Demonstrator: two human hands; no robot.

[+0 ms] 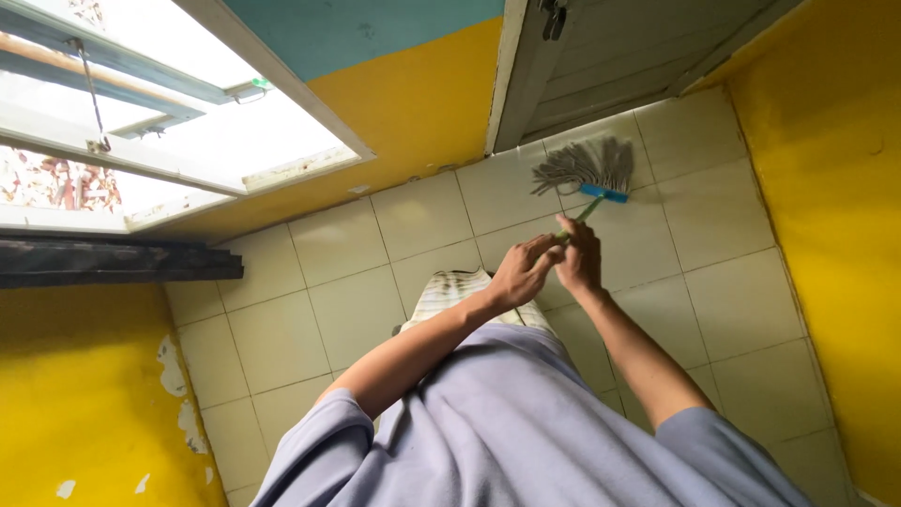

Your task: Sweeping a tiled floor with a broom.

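Observation:
Both my hands grip the thin green handle of a mop [587, 208]. My left hand [521, 272] closes around the handle's lower part, and my right hand [580, 258] holds it just beside and above. The mop's grey string head [584, 165] sits in a blue clamp and lies spread on the pale floor tiles [422, 211], close to the foot of a grey door [601, 56]. Most of the handle is hidden inside my hands. My lilac sleeves and shirt fill the bottom of the view.
Yellow walls close in on the left [84, 394] and right [835, 235]. A white-framed window [188, 122] stands open at the upper left above a dark ledge [113, 261]. A striped cloth [450, 286] shows under my left forearm.

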